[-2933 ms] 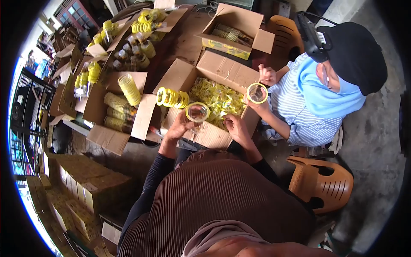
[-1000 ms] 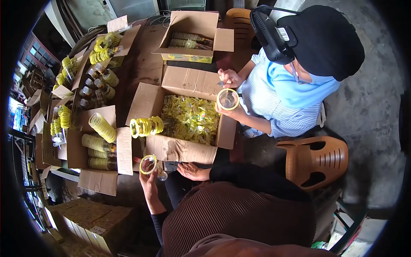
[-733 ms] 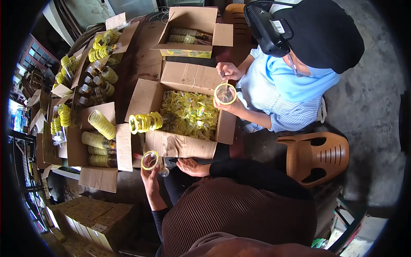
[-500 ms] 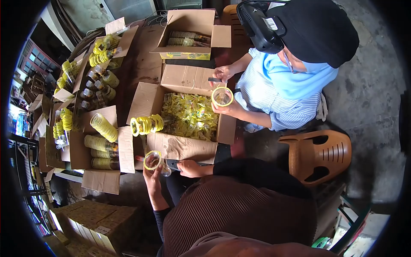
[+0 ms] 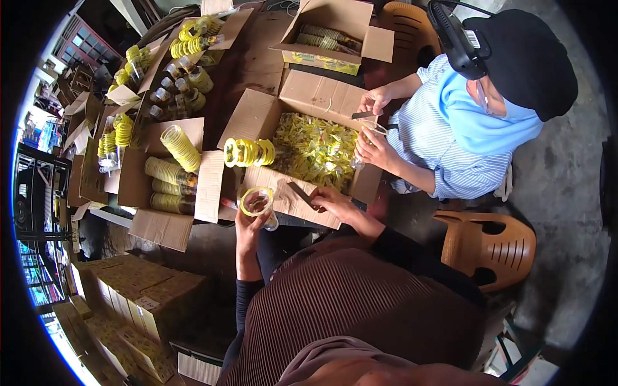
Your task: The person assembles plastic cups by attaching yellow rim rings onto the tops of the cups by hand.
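My left hand is wrapped round a clear cup with a yellow rim, its mouth facing up toward me. A dark flat blade-like tool is gripped in my right hand, over the near flap of an open carton. Many small yellow wrapped packets fill this carton. On its left flap lies a row of yellow-rimmed cups. A person opposite holds another cup and a similar dark flat tool over the carton's right side.
To the left, an open carton holds stacked yellow-rimmed cups. Filled cups stand behind it. Another carton is at the back. An orange chair is at the right, and closed boxes are at the lower left.
My right hand has lifted the dark tool from beside the carton's near edge to over its flap. My left hand still holds the cup. The view has shifted.
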`<state>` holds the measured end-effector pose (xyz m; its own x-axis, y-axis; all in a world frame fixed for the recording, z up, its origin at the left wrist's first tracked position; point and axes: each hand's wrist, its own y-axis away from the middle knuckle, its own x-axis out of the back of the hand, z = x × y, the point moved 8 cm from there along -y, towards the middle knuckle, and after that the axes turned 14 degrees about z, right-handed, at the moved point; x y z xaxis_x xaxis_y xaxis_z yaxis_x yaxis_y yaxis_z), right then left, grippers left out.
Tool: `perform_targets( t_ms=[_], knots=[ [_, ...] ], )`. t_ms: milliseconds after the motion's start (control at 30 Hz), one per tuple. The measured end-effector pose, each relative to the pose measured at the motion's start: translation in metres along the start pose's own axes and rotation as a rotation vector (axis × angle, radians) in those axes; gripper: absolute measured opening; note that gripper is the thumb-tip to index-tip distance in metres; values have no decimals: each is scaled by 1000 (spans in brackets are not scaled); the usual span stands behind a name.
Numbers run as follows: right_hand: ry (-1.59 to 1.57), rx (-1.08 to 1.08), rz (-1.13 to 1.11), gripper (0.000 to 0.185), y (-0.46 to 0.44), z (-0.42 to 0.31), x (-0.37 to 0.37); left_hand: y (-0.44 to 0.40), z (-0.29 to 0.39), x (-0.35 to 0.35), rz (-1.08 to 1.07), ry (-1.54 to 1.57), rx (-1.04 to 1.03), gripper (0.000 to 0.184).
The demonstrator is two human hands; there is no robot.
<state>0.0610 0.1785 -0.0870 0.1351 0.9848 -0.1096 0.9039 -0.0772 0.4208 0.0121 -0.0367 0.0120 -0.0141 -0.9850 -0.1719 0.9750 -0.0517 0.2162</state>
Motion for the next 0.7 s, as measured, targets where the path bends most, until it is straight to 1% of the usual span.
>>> perform_targets(
  t_ms=[33,67,133,200,267,300,367,400,467,500,533,567,600,633,700],
  knots=[
    [-77,6,24,18,-1,-2,7,-1,-2,-2,-3,4,-4,57],
    [-75,12,29,18,1,-6,11,-3,-5,-7,-27,7,1,58],
    [-121,-4,43,11,6,-14,17,-6,-9,-19,-68,12,0,59],
    [-169,38,47,11,9,-20,22,-8,-12,-32,-127,37,23,62],
    [-176,128,104,12,11,-31,27,-13,-14,-42,-173,31,46,63],
    [-177,134,104,12,12,-34,28,-13,-11,-49,-197,-13,-14,64],
    [7,303,219,10,18,-53,36,-14,-3,-60,-210,-102,-134,66],
    [7,307,219,10,21,-59,34,-16,0,-64,-211,-102,-138,66],
    [176,482,362,12,34,-82,39,-15,9,-71,-206,-307,-298,63],
    [175,487,367,12,37,-87,38,-14,9,-73,-174,-324,-323,60],
    [239,602,439,14,46,-99,38,-14,7,-75,-180,-323,-329,60],
    [303,718,512,16,55,-111,38,-15,7,-77,-167,-398,-400,59],
    [303,726,521,16,59,-115,38,-16,7,-79,-153,-472,-472,58],
    [326,787,583,19,67,-122,39,-18,8,-82,-154,-538,-537,58],
    [334,881,682,25,80,-131,41,-15,19,-93,-163,-536,-542,58]
  ],
)
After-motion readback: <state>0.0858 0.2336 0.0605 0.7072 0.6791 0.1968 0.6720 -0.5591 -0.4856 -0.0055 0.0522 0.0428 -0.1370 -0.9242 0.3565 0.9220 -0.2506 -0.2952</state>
